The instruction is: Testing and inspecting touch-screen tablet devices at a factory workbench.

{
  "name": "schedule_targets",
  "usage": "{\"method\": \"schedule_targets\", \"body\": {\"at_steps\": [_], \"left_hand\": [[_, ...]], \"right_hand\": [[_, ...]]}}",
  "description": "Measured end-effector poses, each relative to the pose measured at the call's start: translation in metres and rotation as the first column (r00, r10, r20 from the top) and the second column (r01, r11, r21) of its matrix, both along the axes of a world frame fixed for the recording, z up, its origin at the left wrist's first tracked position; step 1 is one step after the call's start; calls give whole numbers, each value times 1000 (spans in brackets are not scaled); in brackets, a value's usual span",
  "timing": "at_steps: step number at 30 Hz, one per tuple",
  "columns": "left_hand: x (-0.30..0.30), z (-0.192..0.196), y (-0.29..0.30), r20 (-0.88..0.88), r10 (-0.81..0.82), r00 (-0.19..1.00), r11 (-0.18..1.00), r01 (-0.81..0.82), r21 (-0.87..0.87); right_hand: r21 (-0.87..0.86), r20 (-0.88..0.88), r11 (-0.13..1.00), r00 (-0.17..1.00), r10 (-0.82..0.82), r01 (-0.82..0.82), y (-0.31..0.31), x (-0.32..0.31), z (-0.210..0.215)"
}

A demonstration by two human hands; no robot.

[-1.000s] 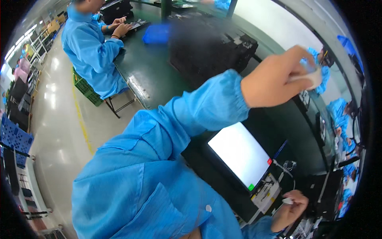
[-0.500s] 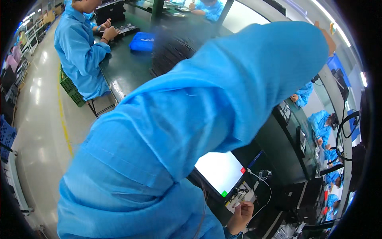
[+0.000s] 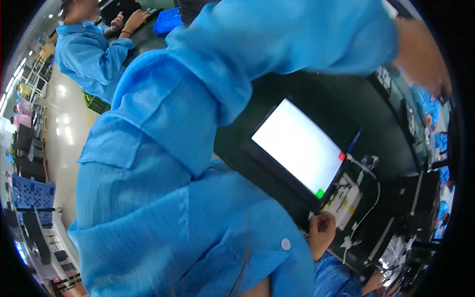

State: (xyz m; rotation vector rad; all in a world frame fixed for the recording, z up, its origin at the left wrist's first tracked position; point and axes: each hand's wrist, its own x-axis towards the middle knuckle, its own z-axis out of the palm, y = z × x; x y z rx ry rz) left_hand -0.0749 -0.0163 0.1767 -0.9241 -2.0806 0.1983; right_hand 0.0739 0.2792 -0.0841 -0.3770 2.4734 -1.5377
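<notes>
My left arm reaches across the top of the view in a blue sleeve. My left hand [image 3: 423,57] is at the upper right, above the far side of the bench, smeared by motion so its fingers are unclear. My right hand [image 3: 322,231] is low, beside the near corner of a lit white display panel [image 3: 297,146], its fingers curled in a pinch. A small white bit shows at the fingertips, too small to name. The panel has a red tab [image 3: 341,155] and a green tab [image 3: 319,193] at its right-hand corners. White cards with small parts [image 3: 344,200] lie beside that hand.
A blue pen [image 3: 354,140] and a white cable [image 3: 378,190] lie right of the panel. Black flat cases [image 3: 396,198] stand further right. A co-worker [image 3: 91,54] sits at the upper left near a blue bin [image 3: 168,21]. Another person's hand [image 3: 373,282] shows at the bottom.
My view has tilted, so the panel and my right hand appear higher and further right. My left hand has moved right and down in the picture; more of the panel shows.
</notes>
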Motion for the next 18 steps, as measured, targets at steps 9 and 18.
{"method": "schedule_targets", "body": {"at_steps": [9,18], "left_hand": [[163,-232,71,475,-535,699,834,347,429],[168,-292,97,446,-401,800,875,190,445]], "right_hand": [[141,-116,990,993,-3,19,-9,13,-15],[351,-383,928,923,18,128,-16,18,-18]]}}
